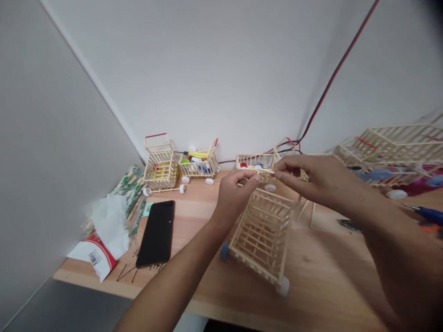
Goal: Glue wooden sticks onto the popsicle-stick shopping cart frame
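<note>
My left hand (237,189) and my right hand (308,177) face each other over the desk, fingers pinched. A short, pale wooden stick (266,171) spans the gap between their fingertips, and both hands grip it. Just below them stands a small shopping cart built of wooden sticks (261,235). A blue wheel (224,250) shows at its left corner and a white wheel (283,286) at its front right. My right hand partly hides another stick cart (254,160) behind it, which has coloured caps inside.
Two more stick carts (161,168) stand by the wall, one bearing a yellow-handled tool (195,154). To the left are a black phone (155,234), a tissue packet (95,253) and wrapped sticks (129,184). Larger stick frames (398,143) and a blue-handled tool (429,214) lie right.
</note>
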Demonstrator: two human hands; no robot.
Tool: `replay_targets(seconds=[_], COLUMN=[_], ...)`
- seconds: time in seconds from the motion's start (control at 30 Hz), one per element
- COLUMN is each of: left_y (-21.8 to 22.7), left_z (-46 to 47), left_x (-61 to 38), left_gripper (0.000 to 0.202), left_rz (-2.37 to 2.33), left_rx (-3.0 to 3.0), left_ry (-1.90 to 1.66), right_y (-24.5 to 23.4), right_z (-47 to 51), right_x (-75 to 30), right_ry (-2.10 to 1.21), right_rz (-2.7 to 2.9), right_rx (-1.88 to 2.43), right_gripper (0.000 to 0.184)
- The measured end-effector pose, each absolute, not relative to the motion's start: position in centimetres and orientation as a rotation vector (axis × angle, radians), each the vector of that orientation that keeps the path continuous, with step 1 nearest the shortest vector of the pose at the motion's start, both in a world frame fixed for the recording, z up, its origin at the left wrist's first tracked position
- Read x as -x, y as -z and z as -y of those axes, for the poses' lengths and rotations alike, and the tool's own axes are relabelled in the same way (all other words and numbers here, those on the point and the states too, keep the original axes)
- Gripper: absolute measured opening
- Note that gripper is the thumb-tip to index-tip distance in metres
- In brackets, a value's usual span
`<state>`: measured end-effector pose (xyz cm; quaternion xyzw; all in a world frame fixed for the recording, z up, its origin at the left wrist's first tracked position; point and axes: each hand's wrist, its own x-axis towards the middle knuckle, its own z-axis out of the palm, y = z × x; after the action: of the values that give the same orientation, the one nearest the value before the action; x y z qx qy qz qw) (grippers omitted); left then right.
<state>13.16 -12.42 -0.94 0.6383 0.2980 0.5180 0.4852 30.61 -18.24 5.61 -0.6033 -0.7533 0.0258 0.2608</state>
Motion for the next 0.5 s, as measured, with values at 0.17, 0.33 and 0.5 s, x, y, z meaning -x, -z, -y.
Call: replay_targets(seconds=[0.17, 0.33, 0.5], left_y=[0.72, 0.69, 0.84], left_z=[12.69, 12.92, 12.89], left_x=[-13.6, -13.76, -13.85], left_gripper=[0.012, 0.012, 0.013], left_rz=[-0.745, -0.747, -0.752], left_rx=[-1.499, -1.46, -1.47], left_ry=[-1.27, -1.275, -1.297], right_y=[-5.6, -5.51, -5.48], right_z=[18.29, 18.32, 18.27], right_x=[-30.67, -30.8, -30.74], right_ry=[-0.103, -0.099, -0.099], right_rz=[2.034, 2.016, 2.022], right_rx=[1.638, 1.658, 1.664], right_gripper=[0.023, 0.023, 0.022])
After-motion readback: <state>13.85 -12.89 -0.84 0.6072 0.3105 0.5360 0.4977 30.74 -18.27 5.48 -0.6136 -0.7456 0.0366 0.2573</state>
